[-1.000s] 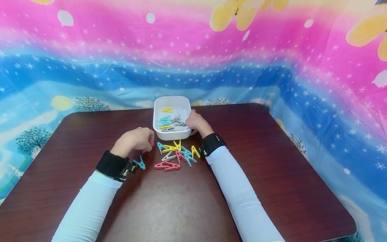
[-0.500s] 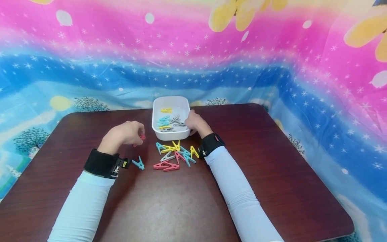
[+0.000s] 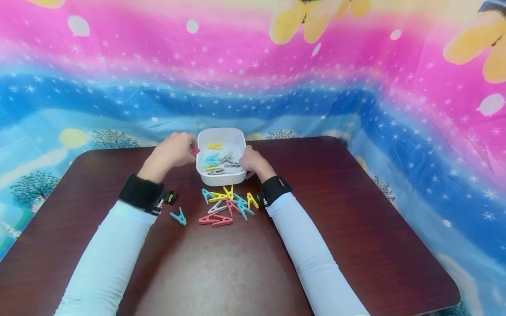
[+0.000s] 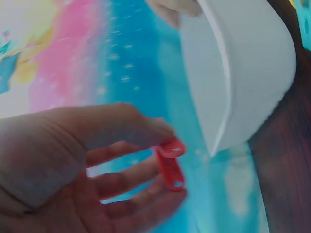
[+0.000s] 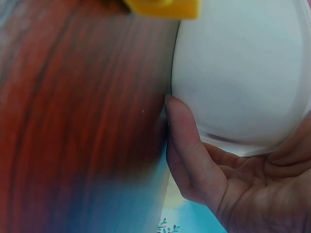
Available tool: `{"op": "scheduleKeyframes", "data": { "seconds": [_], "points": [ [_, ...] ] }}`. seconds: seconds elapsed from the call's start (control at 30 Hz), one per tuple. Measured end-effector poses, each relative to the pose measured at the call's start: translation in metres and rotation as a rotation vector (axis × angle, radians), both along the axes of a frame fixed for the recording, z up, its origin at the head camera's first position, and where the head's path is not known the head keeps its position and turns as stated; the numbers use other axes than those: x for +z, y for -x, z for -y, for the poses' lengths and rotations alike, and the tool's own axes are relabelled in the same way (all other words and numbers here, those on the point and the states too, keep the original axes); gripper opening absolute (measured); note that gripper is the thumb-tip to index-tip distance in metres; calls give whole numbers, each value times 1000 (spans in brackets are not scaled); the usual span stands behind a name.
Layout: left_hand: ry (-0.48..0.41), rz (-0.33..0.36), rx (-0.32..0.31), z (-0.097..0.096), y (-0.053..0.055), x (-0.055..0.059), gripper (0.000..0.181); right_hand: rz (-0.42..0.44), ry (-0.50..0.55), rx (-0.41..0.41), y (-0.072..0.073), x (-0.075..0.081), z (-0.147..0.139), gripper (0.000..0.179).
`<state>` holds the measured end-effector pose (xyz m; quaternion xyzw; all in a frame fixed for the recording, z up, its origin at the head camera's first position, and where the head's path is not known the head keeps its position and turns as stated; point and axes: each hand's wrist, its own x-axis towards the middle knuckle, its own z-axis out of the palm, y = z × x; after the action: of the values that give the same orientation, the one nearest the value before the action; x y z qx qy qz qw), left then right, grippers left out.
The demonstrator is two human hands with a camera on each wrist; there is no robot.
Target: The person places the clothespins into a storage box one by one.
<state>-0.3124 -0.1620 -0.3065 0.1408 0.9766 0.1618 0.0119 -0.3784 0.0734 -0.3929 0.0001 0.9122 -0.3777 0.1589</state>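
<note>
Between thumb and fingers, my left hand (image 3: pixel 174 151) pinches a red clothespin (image 4: pixel 170 165). It is just outside the left rim of a white plastic container (image 3: pixel 221 179). My right hand (image 3: pixel 254 161) grips the container's right side, with fingers over the rim; in the right wrist view that hand (image 5: pixel 204 170) lies against the white wall. Inside the container are yellow clothespins (image 3: pixel 215 146), light blue ones (image 3: pixel 211 159) and grey ones (image 3: pixel 232 165). In front of it lies a loose pile of clothespins, among them red (image 3: pixel 222 221), yellow (image 3: pixel 252 200) and white (image 3: pixel 217 207).
One blue clothespin (image 3: pixel 179 217) lies apart, left of the pile. Dark brown wood covers the table (image 3: pixel 348 228). Behind its far edge hangs a colourful printed cloth (image 3: pixel 253 96).
My left hand first drew left from the pile with the red clothespin, then rose forward to the container's left rim. The right hand has stayed on the container.
</note>
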Motion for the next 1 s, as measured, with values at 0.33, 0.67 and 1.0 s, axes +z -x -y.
{"op": "scheduleKeyframes", "data": {
  "seconds": [0.33, 0.67, 1.0],
  "points": [
    [31, -257, -70, -20, 65, -17, 26, 1, 4, 10, -2, 1, 1, 61],
    [81, -342, -105, -32, 91, -41, 24, -1, -7, 16, 0, 1, -1, 62],
    [60, -306, -75, -33, 100, -66, 27, 9, -7, 14, 0, 3, -1, 59]
  ]
}}
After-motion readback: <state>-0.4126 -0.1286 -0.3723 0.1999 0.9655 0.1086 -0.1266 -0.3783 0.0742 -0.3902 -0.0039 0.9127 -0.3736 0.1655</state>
